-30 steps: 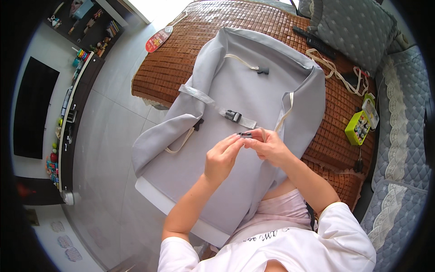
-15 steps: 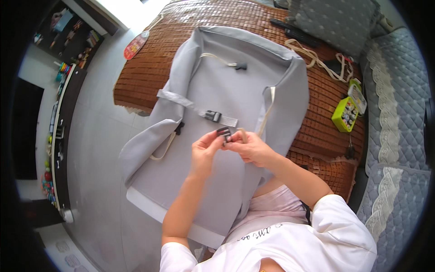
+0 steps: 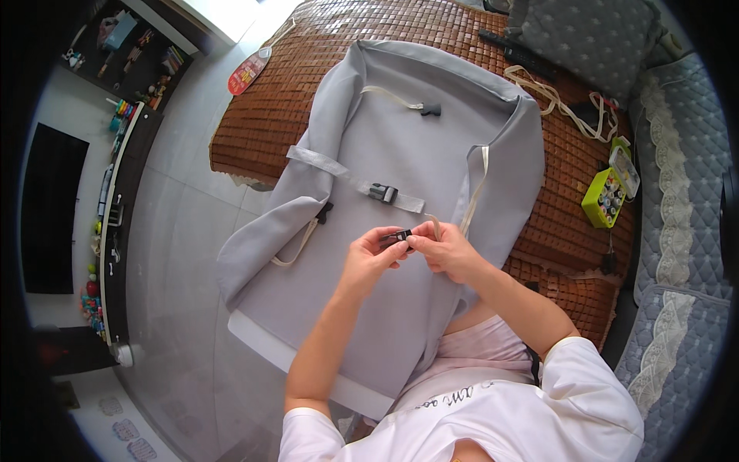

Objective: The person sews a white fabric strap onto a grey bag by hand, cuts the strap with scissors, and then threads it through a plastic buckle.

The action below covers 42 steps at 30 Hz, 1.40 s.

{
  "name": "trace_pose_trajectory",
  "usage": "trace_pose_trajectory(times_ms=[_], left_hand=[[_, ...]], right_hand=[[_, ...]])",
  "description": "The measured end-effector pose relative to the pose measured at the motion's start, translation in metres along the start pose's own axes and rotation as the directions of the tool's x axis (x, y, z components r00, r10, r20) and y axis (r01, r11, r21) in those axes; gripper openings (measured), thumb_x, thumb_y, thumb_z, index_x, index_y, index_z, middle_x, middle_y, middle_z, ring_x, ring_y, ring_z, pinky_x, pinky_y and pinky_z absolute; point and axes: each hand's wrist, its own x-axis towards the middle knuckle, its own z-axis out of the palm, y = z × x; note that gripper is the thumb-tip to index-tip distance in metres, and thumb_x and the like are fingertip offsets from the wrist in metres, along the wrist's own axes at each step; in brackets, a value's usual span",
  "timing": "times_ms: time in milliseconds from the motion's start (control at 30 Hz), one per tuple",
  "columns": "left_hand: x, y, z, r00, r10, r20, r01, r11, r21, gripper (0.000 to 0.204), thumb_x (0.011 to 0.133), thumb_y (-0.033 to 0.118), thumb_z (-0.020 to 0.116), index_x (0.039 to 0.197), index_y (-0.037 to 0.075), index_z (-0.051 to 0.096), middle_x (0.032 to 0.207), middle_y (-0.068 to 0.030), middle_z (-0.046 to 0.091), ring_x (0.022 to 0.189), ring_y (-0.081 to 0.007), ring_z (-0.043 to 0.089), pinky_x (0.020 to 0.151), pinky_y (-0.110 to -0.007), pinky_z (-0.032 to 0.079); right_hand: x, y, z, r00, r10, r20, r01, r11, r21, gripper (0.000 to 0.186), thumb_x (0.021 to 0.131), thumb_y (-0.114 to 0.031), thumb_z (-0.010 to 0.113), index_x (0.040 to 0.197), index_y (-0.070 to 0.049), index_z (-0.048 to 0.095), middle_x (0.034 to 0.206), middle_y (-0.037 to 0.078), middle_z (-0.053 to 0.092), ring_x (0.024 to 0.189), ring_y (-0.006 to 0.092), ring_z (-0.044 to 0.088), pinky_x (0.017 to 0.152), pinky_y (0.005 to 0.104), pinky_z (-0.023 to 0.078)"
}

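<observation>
Between my hands is a small black plastic buckle (image 3: 395,238). My left hand (image 3: 368,254) pinches it from the left, fingers closed around its body. On the other side my right hand (image 3: 449,252) pinches a cream strap (image 3: 436,224) at the buckle's end; its fingertips partly cover where strap and buckle meet. Beneath them a large grey fabric cover (image 3: 408,158) is spread out, its sides folded up. Just beyond my hands, a fastened black buckle (image 3: 382,193) sits on a pale grey strap (image 3: 323,163). Other black buckles hang on cream straps, one farther up (image 3: 430,109), one at left (image 3: 325,213).
A brown woven mat (image 3: 258,127) lies under the cover. At right stand a lime-green box (image 3: 603,199) of thread spools and a heap of cream strap (image 3: 554,96). A grey quilted sofa (image 3: 697,192) borders the right side; a red tag (image 3: 248,73) lies at far left.
The buckle has turned in my fingers and now lies more sideways. Both hands have stayed together at it. The whole view has shifted slightly, with things appearing farther right.
</observation>
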Motion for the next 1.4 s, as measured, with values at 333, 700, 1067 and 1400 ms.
trace_pose_trajectory(times_ms=[333,700,1067,1400], left_hand=[[0.008,-0.005,-0.009,0.999,0.052,-0.001,-0.052,0.997,-0.049,0.020,0.076,0.003,0.058,0.096,0.000,0.057,0.080,-0.0040,0.059,0.070,-0.0090,0.056,0.057,-0.020,0.044],[0.006,-0.007,-0.006,0.947,0.320,-0.018,-0.318,0.945,0.071,0.043,0.068,-0.015,0.047,0.110,-0.003,0.049,0.098,-0.0121,0.055,0.087,-0.0156,0.057,0.077,-0.026,0.048],[0.001,-0.004,-0.001,1.000,0.016,-0.014,-0.017,0.999,-0.045,0.026,0.080,0.010,0.057,0.102,-0.002,0.054,0.086,-0.0074,0.061,0.073,-0.0136,0.061,0.064,-0.023,0.051],[0.004,-0.006,-0.004,0.998,0.050,-0.039,-0.051,0.998,-0.038,0.024,0.081,0.010,0.055,0.101,-0.003,0.054,0.084,-0.0085,0.061,0.068,-0.0131,0.061,0.060,-0.022,0.051]], right_hand=[[0.003,-0.006,-0.002,0.999,0.049,0.022,-0.049,0.998,0.041,0.022,0.078,-0.018,0.058,0.092,-0.003,0.050,0.074,0.005,0.057,0.044,0.0016,0.035,0.036,0.0176,0.024],[0.002,0.001,0.000,0.994,-0.095,-0.053,0.101,0.988,0.119,0.020,0.076,-0.009,0.063,0.090,-0.007,0.049,0.066,-0.002,0.050,0.048,0.0009,0.035,0.037,0.0168,0.023],[0.000,0.002,0.003,0.968,-0.163,-0.193,0.151,0.986,-0.072,0.020,0.073,-0.010,0.064,0.087,-0.004,0.051,0.070,0.001,0.056,0.053,0.0020,0.045,0.040,0.0172,0.031],[0.002,-0.002,0.004,0.986,-0.067,-0.154,0.065,0.998,-0.020,0.019,0.075,-0.012,0.063,0.090,-0.003,0.054,0.064,-0.002,0.051,0.048,0.0015,0.038,0.038,0.0168,0.026]])
